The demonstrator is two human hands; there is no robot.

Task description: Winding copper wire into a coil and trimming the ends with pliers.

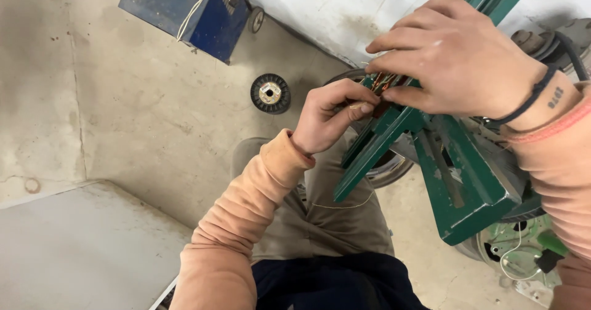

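1. Head view, your left hand (326,118): the fingers are pinched shut on a thin strand at the copper wire (383,81), thumb pressed against forefinger right at the bundle.
2. Your right hand (452,57) lies over the top of the same spot, fingers curled down and pressing on the wire and the green frame (458,181). You cannot tell from here whether they actually grip the wire or only hold it down.
3. The copper wire sits between your two sets of fingertips, tucked into the upper end of the frame. It is a small bunch of fine, shiny strands. It looks light and springy, easy to kink and easy to scrape, so hold it close to where it enters the frame, with the pads and not the nails.
4. The frame is painted metal, flat-sided with hard edges, chipped and dusty. It looks stiff and heavy, so it should stay put under your hands.
5. Left of your left fingers, on the concrete floor (154,113), lies a round black spool (270,93). Further up and left stands a blue metal box (184,8) on wheels.
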